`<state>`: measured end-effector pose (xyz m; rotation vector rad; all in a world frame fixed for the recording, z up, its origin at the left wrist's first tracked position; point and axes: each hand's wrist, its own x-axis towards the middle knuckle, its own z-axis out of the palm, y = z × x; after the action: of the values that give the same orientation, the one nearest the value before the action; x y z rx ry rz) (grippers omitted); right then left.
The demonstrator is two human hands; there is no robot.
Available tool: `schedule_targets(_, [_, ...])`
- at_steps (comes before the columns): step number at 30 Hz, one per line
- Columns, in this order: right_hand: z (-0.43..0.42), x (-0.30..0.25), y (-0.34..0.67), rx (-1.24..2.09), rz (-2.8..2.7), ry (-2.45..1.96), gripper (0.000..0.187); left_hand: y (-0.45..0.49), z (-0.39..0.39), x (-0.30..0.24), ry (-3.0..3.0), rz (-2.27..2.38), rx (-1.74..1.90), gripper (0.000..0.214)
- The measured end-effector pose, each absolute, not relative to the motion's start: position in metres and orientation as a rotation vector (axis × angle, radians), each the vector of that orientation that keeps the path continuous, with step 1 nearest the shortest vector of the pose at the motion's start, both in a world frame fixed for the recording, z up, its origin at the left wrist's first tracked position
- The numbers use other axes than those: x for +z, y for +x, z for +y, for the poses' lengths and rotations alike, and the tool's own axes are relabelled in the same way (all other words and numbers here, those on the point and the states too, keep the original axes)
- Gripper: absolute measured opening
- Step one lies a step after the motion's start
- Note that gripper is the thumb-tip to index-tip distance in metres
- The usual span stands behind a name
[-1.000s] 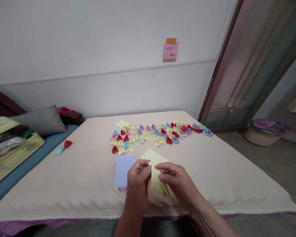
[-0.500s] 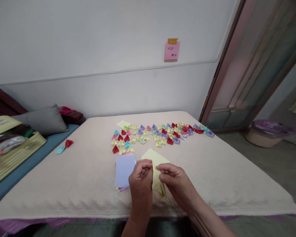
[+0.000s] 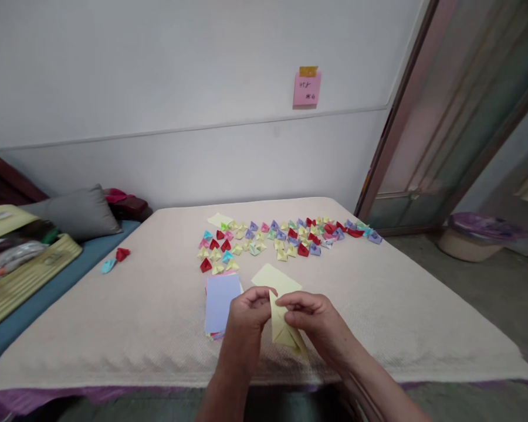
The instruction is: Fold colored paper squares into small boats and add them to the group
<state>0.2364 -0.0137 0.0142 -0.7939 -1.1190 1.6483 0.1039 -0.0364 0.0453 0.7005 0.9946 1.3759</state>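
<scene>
A folded pale yellow sheet of paper (image 3: pixel 283 331) is held up between my two hands near the table's front edge. My left hand (image 3: pixel 250 313) pinches its left edge, fingers curled. On the other side, my right hand (image 3: pixel 310 313) grips it between thumb and fingertips. Just beyond, flat yellow paper (image 3: pixel 275 278) lies on the cloth. A stack of coloured paper (image 3: pixel 222 302) with a lilac sheet on top sits beside my left hand. Farther back, many small folded paper pieces (image 3: pixel 264 237) in red, yellow, lilac, pink and blue are spread out.
A cream cloth (image 3: pixel 158 316) covers the table, which stands against a white wall. Two folded pieces, one red (image 3: pixel 122 254) and one blue (image 3: pixel 108 266), lie at the left. Another yellow sheet (image 3: pixel 220 220) rests at the back. A grey cushion (image 3: pixel 77 214) is on the left.
My left hand has turned and shifted slightly left. The folded yellow paper now faces me more, its lower end swung to the right. My right hand keeps its pinch.
</scene>
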Motion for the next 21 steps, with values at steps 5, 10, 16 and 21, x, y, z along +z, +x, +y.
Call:
schedule_targets(5, [-0.014,0.016,0.241,1.663,-1.166,-0.796,0.019,0.101,-0.039,0.051,0.809,1.012,1.337,0.008])
schedule_targets(10, [-0.013,0.019,0.244,1.655,-1.187,-0.842,0.016,0.096,-0.038,0.045,0.972,1.024,1.346,0.026])
schedule_targets(16, [-0.012,0.025,0.244,1.567,-1.274,-0.876,0.018,0.090,-0.031,0.036,1.062,1.163,1.300,0.019])
schedule_targets(21, [-0.011,0.028,0.246,1.495,-1.363,-0.888,0.016,0.089,-0.030,0.031,0.907,1.168,1.453,0.023])
